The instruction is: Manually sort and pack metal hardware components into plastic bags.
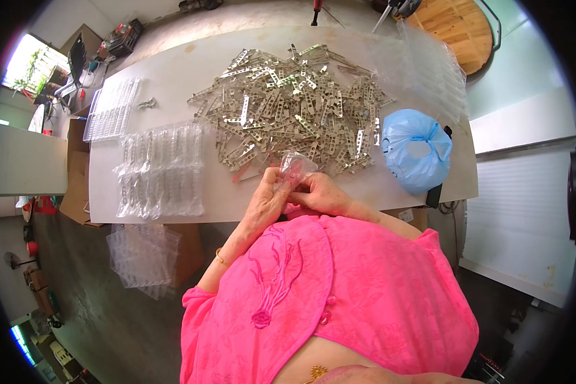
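Observation:
At the near edge of the table, a small clear plastic bag [297,164] with something reddish showing in or through it is pinched between my two hands. My left hand [269,194] grips it from the left, its fingers closed. My right hand [323,193] meets it from the right, fingers curled in; its fingertips are partly hidden. Just beyond the bag lies a large heap of flat, perforated metal strips [294,112], silvery and tangled together. A reddish strip [242,171] pokes out at the heap's near left side.
Clear plastic blister trays [160,169] are stacked at the left, with another tray [114,107] behind. More trays [144,256] sit below the table's left edge. A tied blue plastic bag [417,150] stands at the right. Clear plastic sheeting [429,70] covers the far right corner.

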Demonstrator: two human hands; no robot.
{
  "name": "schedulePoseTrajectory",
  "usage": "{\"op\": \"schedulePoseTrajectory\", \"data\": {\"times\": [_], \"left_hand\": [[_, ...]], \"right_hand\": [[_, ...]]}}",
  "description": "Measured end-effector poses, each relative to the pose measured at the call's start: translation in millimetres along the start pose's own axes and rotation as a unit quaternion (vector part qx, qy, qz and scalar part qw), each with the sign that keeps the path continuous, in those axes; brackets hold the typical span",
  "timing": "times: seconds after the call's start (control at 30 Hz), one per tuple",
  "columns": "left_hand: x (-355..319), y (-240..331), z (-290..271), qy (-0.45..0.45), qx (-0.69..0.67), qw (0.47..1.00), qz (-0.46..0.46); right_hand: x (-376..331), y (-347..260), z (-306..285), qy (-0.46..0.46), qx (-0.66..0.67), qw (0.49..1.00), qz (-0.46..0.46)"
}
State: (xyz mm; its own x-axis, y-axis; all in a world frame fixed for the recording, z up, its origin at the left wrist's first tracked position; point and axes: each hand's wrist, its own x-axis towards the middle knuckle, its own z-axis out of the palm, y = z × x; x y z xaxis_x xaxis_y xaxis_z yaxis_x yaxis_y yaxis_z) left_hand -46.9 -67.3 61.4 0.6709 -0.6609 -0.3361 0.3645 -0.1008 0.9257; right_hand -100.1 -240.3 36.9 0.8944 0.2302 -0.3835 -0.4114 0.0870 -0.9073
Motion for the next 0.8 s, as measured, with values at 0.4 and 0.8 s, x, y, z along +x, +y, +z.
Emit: {"op": "schedulePoseTrajectory", "data": {"times": [0.4, 0.8], "left_hand": [[-12, -16, -54, 0.024, 0.219, 0.973, 0.068], [-9, -16, -71, -0.071, 0.277, 0.944, 0.167]], "right_hand": [[3, -26, 3, 0.078, 0.049, 0.991, -0.098], [6, -6, 44, 0.148, -0.037, 0.986, -0.065]]}}
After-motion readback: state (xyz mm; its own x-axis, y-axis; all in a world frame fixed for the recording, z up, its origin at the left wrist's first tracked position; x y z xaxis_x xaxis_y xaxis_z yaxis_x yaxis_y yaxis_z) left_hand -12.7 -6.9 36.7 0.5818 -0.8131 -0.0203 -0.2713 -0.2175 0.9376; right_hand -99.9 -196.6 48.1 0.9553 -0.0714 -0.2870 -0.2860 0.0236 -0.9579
